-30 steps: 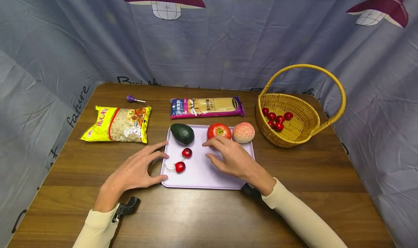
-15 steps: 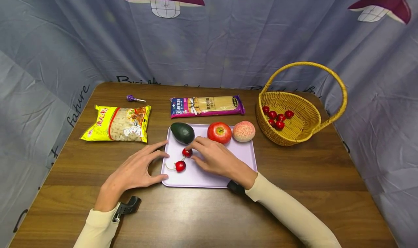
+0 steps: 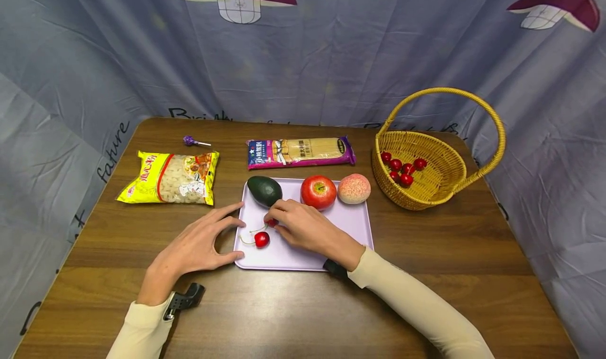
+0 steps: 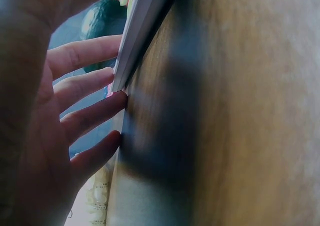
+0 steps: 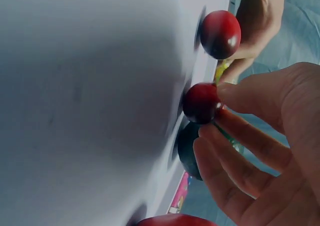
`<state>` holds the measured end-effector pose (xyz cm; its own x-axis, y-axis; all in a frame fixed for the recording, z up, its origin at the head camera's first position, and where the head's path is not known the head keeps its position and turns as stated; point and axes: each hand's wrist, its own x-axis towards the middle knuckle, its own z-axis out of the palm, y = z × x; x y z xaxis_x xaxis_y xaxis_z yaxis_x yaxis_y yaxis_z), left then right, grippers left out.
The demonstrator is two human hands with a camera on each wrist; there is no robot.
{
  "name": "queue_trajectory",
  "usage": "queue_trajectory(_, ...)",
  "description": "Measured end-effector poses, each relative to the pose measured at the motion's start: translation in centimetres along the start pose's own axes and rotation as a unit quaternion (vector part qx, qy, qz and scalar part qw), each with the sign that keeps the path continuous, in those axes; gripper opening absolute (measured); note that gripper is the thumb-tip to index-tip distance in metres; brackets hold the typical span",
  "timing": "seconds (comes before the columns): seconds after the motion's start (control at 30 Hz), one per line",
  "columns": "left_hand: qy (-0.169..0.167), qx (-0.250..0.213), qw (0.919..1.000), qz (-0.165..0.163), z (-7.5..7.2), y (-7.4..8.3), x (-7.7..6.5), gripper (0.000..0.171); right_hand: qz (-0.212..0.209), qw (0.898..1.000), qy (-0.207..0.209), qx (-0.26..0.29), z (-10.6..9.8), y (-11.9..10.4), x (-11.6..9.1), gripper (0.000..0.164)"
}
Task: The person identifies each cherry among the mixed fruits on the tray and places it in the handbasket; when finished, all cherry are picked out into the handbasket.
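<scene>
A lilac tray (image 3: 303, 262) bears two red cherries, a dark green avocado (image 3: 264, 191), a red apple (image 3: 318, 192) and a pinkish peach (image 3: 354, 188). My right hand (image 3: 305, 225) pinches the upper cherry (image 5: 201, 103) between thumb and fingers; in the head view the fingers partly cover it. Just below lies the other cherry (image 3: 261, 239), its stem pointing left. At the tray's left edge my left hand (image 3: 196, 243) spreads its fingers, with fingertips against the rim. The left wrist view shows those fingers (image 4: 85, 55) beside the tray's side wall.
A wicker basket (image 3: 442, 183) with a tall handle and several cherries (image 3: 406, 179) inside stands at the right. Behind the tray lies a noodle packet (image 3: 303, 152). A yellow food bag (image 3: 170, 178) and a purple lollipop (image 3: 190, 141) are at the left.
My right hand has moved left from near the apple to the upper cherry and taken it between its fingers. That cherry's stem has swung leftward. My left hand has stayed put.
</scene>
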<state>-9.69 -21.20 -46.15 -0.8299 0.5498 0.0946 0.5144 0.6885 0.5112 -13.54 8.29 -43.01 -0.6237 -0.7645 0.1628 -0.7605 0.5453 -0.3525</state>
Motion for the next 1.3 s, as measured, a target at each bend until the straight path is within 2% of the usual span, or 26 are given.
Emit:
queue_trajectory(0.4, -0.005, -0.001, 1.0000, -0.005, 0.1, 0.1, 0.1, 0.058, 0.032, 0.999, -0.031, -0.006, -0.2, 0.1, -0.4, 0.029)
queue_trajectory(0.67, -0.011, 0.002, 0.9998, -0.016, 0.1, 0.1, -0.1, 0.058, 0.042, 0.999, 0.014, -0.006, -2.1, 0.3, -1.7, 0.029)
queue_trajectory(0.93, -0.001, 0.003, 1.0000, -0.008, 0.1, 0.1, -0.2, 0.057, 0.055, 0.996, 0.069, -0.020, -4.7, 1.1, -3.8, 0.028)
queue_trajectory(1.1, 0.000, 0.003, 1.0000, -0.009, 0.1, 0.1, -0.2, 0.058, 0.084, 0.991, 0.094, -0.036, -6.6, 2.3, -5.3, 0.032)
queue_trajectory(1.3, 0.002, 0.003, 1.0000, -0.007, 0.2, 0.0, -0.2, 0.057, 0.142, 0.982, 0.114, -0.045, -8.8, 4.0, -7.3, 0.035)
